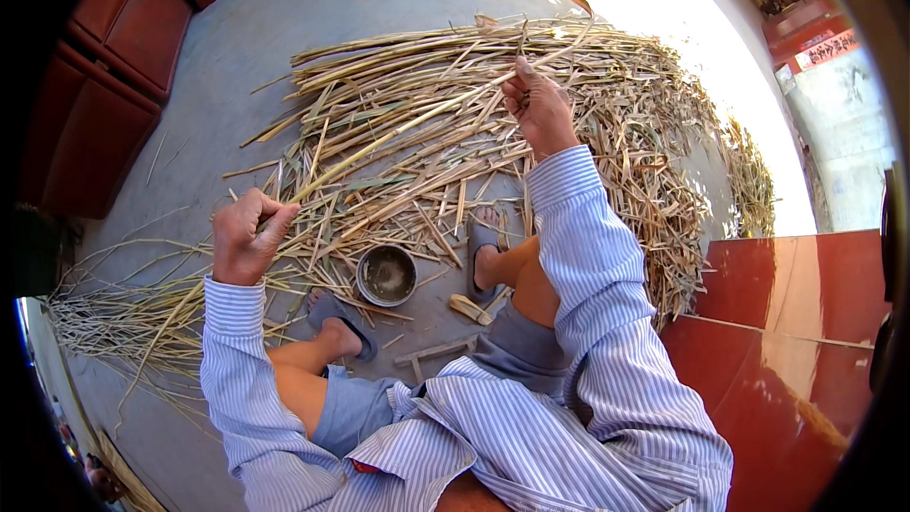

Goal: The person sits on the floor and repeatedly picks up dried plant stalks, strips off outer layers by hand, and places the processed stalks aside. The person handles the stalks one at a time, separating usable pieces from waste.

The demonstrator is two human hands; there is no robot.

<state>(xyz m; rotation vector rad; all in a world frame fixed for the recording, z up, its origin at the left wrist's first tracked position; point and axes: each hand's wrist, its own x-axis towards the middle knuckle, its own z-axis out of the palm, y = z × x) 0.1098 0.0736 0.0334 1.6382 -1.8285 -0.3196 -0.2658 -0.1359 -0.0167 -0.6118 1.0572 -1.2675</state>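
Note:
A long, pale yellow-green reed stalk [398, 136] stretches between my hands, slanting up to the right. My left hand [248, 235] is closed around its lower end, thumb pressed along the top. Further out, my right hand [540, 109] is closed with its fingertips at the upper part of the stalk. A thin dark piece sticks up past those fingertips; whether it is a blade or a leaf I cannot make out. Below the stalk lies a wide heap of cut reeds [379, 71], with dry leaf husks [645, 161] piled on the right.
A round metal bowl [387, 275] stands on the floor between my sandalled feet. Thin stripped stems [133, 322] fan out at the left. Near my right foot lies a short husk bundle [470, 309]. Dark red armchairs [133, 24] stand at far left, a red panel [777, 322] at right.

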